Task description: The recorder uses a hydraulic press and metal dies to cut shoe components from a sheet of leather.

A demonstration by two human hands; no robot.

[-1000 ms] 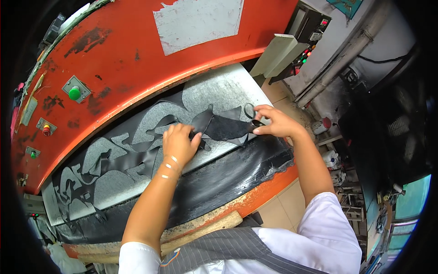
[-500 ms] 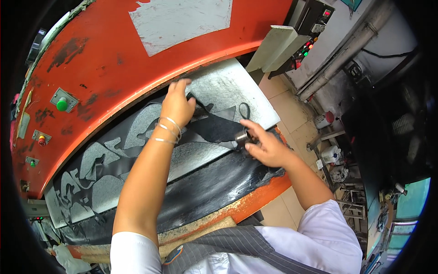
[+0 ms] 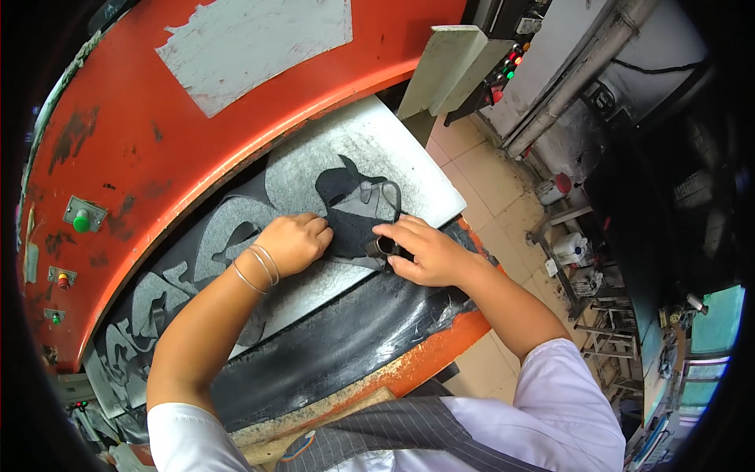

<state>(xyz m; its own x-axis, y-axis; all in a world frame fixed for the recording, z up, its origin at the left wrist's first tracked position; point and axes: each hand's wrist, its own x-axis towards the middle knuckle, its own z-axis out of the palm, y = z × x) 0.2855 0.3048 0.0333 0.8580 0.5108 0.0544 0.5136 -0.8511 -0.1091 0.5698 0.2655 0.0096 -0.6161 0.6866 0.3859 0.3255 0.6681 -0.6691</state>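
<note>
On the pale cutting board (image 3: 295, 303) lies a folded piece of black sheet material (image 3: 354, 230), its far end curled up, with grey showing between its strips. My left hand (image 3: 295, 242), wearing bracelets, is closed on the left edge of this piece; the fingertips are partly hidden. Against the right side of the same piece, my right hand (image 3: 425, 252) grips a short, dark metal cylinder (image 3: 381, 247) with a round opening, between thumb and fingers. A thin black loop (image 3: 391, 197) stands up just beyond the right hand.
Dark sheet scraps with cut-out shapes (image 3: 161, 303) cover the left of the board. Beyond rises an orange machine body (image 3: 259, 110) with a green button (image 3: 82, 222). A black padded edge (image 3: 338, 330) runs in front. Tiled floor (image 3: 484, 189) shows to the right.
My left hand has come down and toward me from the board's far side to the black sheet. Scraps on the right have shifted leftward. The right hand still grips the cylinder.
</note>
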